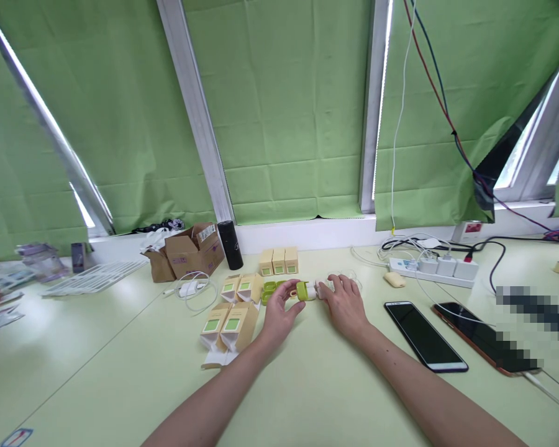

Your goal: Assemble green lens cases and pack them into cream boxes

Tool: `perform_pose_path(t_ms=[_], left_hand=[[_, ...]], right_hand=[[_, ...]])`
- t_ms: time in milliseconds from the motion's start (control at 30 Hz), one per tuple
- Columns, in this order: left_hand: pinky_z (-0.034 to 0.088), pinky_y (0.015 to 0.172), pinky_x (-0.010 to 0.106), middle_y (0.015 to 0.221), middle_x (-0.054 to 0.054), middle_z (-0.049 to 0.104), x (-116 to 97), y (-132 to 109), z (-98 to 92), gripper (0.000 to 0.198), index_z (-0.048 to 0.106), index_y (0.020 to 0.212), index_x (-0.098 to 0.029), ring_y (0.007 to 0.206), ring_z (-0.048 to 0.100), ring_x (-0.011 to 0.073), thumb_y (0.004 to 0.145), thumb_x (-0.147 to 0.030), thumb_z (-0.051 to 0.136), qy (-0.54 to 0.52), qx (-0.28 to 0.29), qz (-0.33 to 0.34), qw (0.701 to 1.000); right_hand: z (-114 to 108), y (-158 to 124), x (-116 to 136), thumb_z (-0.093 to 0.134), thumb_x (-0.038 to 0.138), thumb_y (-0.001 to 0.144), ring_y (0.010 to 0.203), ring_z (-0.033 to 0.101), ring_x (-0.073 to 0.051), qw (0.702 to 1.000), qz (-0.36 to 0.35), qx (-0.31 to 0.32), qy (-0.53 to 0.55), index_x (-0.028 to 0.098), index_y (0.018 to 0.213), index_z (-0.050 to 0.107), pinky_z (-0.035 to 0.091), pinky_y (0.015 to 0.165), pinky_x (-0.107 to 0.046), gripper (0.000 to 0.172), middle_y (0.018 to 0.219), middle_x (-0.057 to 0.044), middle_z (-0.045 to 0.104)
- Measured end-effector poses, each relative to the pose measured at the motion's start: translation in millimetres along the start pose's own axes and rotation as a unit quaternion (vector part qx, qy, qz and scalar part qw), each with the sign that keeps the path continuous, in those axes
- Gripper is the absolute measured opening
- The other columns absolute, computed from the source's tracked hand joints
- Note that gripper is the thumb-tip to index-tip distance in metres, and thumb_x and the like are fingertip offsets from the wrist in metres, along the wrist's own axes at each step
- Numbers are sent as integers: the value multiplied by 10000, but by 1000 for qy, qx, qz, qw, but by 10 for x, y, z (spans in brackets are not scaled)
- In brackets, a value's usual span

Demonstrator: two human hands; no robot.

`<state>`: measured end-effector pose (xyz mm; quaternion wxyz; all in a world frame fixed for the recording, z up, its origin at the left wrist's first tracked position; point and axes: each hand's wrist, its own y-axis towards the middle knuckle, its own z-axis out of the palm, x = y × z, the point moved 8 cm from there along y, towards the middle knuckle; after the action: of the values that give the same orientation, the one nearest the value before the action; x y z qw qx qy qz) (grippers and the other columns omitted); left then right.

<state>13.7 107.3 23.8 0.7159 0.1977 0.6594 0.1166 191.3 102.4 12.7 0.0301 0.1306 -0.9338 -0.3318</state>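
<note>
A small green and white piece (304, 290) is low over the middle of the table (307, 385), held between both hands. The left hand (279, 312) pinches its green end with thumb and fingers. The right hand (345, 305) curls its fingers on the white end. It looks like light, hard, smooth plastic, so a soft pinch on each end should do. More green pieces (271, 288) and yellow boxes (233, 323) lie just beside the left hand. 2 phones (423, 335) lie to the right.
</note>
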Motion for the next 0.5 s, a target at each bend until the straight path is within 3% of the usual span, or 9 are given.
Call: perform_pose_path(t_ms=[167, 367, 500], left_hand=[[434, 1091, 460, 1261, 120, 692, -72, -29, 23, 465, 683, 1179, -201, 1205, 619, 289, 737, -240, 823, 14, 8, 8, 1000], [429, 1100, 458, 1273, 120, 684, -74, -32, 5, 463, 679, 1181, -200, 1218, 609, 286, 738, -236, 811, 27, 1, 9, 1000], [429, 1098, 459, 1270, 125, 686, -80, -23, -25, 471, 666, 1199, -197, 1207, 611, 281, 750, -245, 801, 36, -9, 17, 999]], right_hand=[[-10, 28, -26, 584, 124, 937, 1179, 454, -314, 1000, 11, 11, -9, 263, 1065, 720, 328, 970, -422, 233, 1213, -123, 626], [-4, 29, -26, 550, 104, 943, 1144, 465, -303, 1000, 4, -4, -4, 208, 1039, 704, 325, 969, -422, 209, 1154, -135, 644], [-25, 20, -78, 528, 102, 943, 1157, 485, -298, 996, 25, -42, 80, 191, 1053, 681, 341, 963, -421, 209, 1161, -132, 674]])
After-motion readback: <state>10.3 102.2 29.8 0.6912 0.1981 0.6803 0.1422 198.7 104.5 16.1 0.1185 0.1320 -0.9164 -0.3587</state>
